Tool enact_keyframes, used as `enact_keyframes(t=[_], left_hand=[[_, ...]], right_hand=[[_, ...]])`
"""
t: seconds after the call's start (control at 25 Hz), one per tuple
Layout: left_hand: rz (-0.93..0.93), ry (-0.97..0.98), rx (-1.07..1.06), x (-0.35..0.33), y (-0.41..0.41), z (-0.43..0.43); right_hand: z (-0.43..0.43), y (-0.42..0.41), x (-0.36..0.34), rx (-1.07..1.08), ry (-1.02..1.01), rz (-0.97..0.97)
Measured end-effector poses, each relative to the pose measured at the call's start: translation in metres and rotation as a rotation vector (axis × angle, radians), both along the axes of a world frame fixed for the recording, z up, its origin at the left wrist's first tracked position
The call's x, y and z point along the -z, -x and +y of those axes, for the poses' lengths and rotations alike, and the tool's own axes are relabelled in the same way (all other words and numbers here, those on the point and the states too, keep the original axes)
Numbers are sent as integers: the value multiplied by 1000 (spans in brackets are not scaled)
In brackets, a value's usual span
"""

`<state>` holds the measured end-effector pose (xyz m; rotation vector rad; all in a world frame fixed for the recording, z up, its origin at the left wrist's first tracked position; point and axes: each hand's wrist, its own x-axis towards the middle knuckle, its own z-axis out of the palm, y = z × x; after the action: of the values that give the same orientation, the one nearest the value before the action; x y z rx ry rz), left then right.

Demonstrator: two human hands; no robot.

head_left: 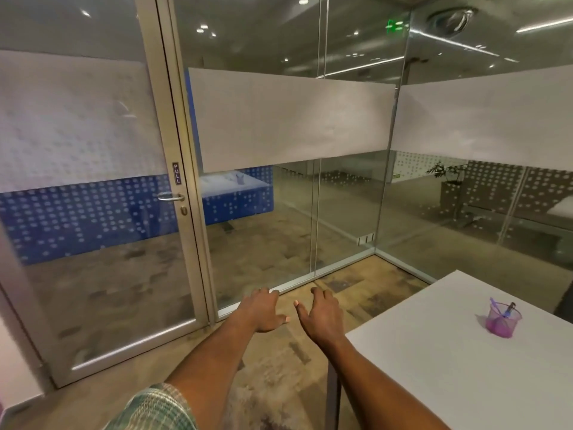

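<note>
The white table (434,367) lies just to the right of the right hand (322,318), its near corner beside that forearm; the top is plain, smooth and pale, carried at this corner by a grey metal leg (333,398) that drops below the right arm. Farther right of the hands, well apart from them, a purple mesh pen holder (502,319) stands upright on the tabletop with a pair of pens leaning in it. The left hand (263,311) and the right hand reach forward side by side, palms down, fingers stretched out and loosely spread, thumbs turned in toward each other with a small gap between them. Neither hand holds or touches anything; both hang over the mottled brown floor (279,352). Just beyond the fingertips runs the foot of a glass wall (279,228) with a frosted band (291,119) high above the hands. Up and to the left of the left hand is a glass door (93,274) with a metal lever handle (170,197) and a small PULL label (176,172) above it. A plaid sleeve (155,411) covers the left upper arm.
</note>
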<state>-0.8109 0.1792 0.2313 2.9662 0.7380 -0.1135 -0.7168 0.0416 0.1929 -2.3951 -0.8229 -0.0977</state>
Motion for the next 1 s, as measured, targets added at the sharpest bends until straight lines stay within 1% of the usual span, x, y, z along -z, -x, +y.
enact_keyframes(t=[0.16,0.44,0.76,0.88,1.0], left_hand=[[-8,19,19,-1,-65,43],[-27,59,104,1,-171,103],[-40,52,275,11,-317,215],[-15,36,349,6,-373,260],[-30,42,420,0,-422,292]], right_hand=[[46,-62,-3,22,10,19],[96,-157,4,110,60,4],[199,-278,13,278,57,-17],[244,-320,8,357,49,-19],[274,-355,3,413,44,-10]])
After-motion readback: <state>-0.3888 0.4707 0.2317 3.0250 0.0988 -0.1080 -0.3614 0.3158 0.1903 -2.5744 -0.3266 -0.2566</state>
